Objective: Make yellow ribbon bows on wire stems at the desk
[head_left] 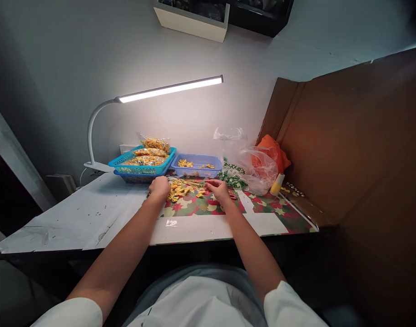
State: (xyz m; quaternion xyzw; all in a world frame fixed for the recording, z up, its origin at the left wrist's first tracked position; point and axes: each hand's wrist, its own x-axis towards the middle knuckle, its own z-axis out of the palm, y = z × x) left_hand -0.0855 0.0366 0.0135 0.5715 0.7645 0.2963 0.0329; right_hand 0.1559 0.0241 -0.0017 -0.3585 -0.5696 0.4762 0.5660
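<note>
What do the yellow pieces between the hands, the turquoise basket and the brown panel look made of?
Yellow pieces: perhaps ribbon or cloth, judging by their folded shapes; too small to settle the finish.
Turquoise basket: likely moulded plastic, slightly shiny, with regular holes in its wall.
Brown panel: apparently cardboard, matt, with fold creases and an uneven top edge.

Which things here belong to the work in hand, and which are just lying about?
Seemingly in use:
- yellow pieces between the left hand and right hand
- lavender basket with similar pieces
- lit lamp

Probably just lying about:
- orange bag
- clear plastic bag
- small shiny scrap
</note>
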